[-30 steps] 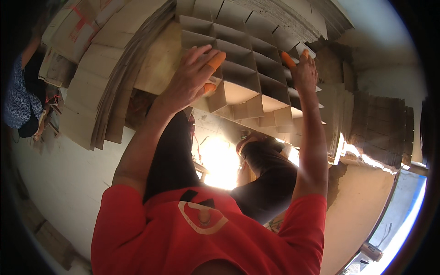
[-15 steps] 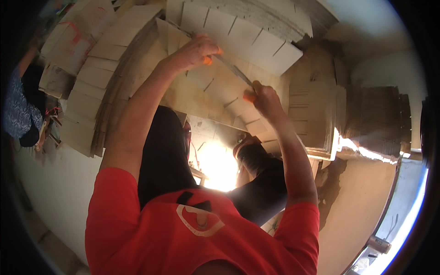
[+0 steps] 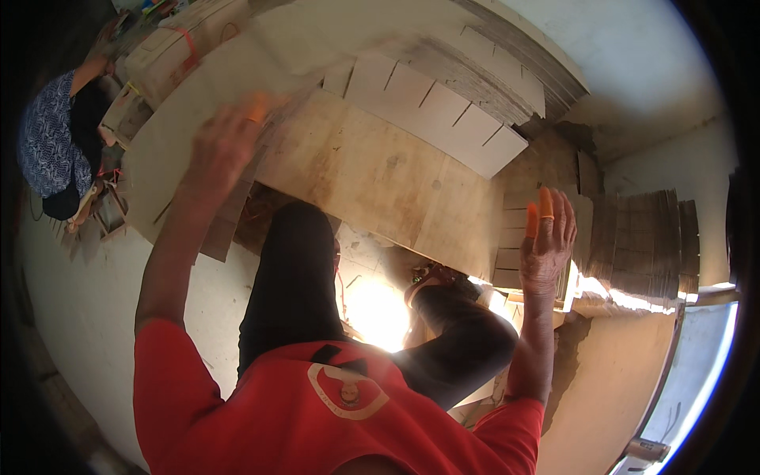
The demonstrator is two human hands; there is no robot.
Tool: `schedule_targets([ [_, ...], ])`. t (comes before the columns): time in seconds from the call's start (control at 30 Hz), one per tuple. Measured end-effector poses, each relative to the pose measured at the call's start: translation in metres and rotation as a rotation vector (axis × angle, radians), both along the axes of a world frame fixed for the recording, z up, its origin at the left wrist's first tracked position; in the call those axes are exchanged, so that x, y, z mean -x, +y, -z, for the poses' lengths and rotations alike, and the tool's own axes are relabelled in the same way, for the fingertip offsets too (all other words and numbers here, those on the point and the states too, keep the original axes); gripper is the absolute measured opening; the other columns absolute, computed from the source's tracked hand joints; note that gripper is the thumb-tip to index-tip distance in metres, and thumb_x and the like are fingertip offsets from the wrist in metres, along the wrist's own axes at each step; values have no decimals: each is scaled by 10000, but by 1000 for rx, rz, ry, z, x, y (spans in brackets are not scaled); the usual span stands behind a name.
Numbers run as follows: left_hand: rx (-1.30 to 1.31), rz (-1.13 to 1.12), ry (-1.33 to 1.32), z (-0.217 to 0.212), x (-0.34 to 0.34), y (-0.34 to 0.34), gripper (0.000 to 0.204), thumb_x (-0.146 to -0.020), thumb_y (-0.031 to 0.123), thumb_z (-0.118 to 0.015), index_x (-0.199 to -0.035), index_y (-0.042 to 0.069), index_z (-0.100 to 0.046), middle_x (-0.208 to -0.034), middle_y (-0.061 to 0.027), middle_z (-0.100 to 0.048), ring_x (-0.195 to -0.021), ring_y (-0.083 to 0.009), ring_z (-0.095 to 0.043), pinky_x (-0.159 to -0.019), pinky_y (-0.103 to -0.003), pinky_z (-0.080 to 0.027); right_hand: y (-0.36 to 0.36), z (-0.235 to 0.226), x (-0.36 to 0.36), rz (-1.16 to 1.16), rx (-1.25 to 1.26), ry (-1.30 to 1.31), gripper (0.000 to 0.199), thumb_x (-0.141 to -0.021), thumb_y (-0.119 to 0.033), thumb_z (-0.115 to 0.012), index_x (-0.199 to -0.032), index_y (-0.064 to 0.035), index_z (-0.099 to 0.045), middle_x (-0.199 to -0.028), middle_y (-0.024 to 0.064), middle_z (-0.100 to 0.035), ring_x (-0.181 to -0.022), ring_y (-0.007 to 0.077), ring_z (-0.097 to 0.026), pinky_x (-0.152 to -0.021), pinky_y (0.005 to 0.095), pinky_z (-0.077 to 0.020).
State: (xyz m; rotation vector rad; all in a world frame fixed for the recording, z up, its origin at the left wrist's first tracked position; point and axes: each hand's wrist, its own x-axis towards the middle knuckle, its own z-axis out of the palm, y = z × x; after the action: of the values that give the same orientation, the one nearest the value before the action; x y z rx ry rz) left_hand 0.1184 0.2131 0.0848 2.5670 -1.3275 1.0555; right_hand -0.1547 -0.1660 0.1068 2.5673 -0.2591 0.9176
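A: Where do we stand with the hands? Our left hand (image 3: 226, 142) is up at the far left, smeared with motion, pressed against a large pale cardboard sheet (image 3: 198, 127) that sweeps across the top of the view.

B: We cannot tell whether the fingers are curled round its edge or only pushing flat on it; the blur hides that. Our right hand (image 3: 552, 237) is plain enough: open, fingers spread, holding nothing, with orange fingertip covers (image 3: 532, 220) on two of them.

A: So the hands are well apart, one on the sheet and one free beside the stacks of slotted strips (image 3: 633, 237).

B: And the sheet lies over the left end of the wooden work board (image 3: 380, 178), with a slotted cardboard divider (image 3: 443, 111) just beyond it.

A: How will it handle, do we think?

B: Light, we judge, but wide and floppy. Thin board like that bows and catches air when lifted by one corner, and it creases if pinched hard.

A: Then we would take it at two opposite edges, palms flat, thumbs on top.

B: The rubber tips should help us on the smooth face.

A: Another person in a blue patterned top (image 3: 47, 150) works at far left.
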Motion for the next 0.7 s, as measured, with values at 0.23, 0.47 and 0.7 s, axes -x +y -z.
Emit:
schedule_targets([
  [0.23, -272, -465, 262, 96, -73, 50, 277, -782, -31, -594, -1055, -19, -548, -1019, -127, -582, -862, -264, -600, -712, -350, -535, -86, 81, 90, 685, -178, 186, 551, -827, -266, -645, -1298, -61, -445, -1307, 145, -444, -1197, 331, -432, -903, 469, -428],
  [0.47, -168, -417, 571, 109, -79, 45, 166, -872, 64, -524, -1029, 15, -546, -949, -203, -609, -886, -380, -605, -737, -466, -489, -118, 103, 102, 942, -490, 304, 704, -689, -305, -780, -1281, -83, -468, -1234, 182, -517, -1166, 369, -454, -949, 457, -414],
  [0.7, -274, -307, 609, 85, -81, 43, 349, -834, 116, -615, -1157, -4, -568, -1012, -218, -629, -932, -366, -617, -786, -436, -492, -167, 114, 133, 739, -471, 147, 561, -619, -272, -831, -1040, -43, -540, -1003, 216, -608, -945, 395, -574, -772, 464, -455],
])
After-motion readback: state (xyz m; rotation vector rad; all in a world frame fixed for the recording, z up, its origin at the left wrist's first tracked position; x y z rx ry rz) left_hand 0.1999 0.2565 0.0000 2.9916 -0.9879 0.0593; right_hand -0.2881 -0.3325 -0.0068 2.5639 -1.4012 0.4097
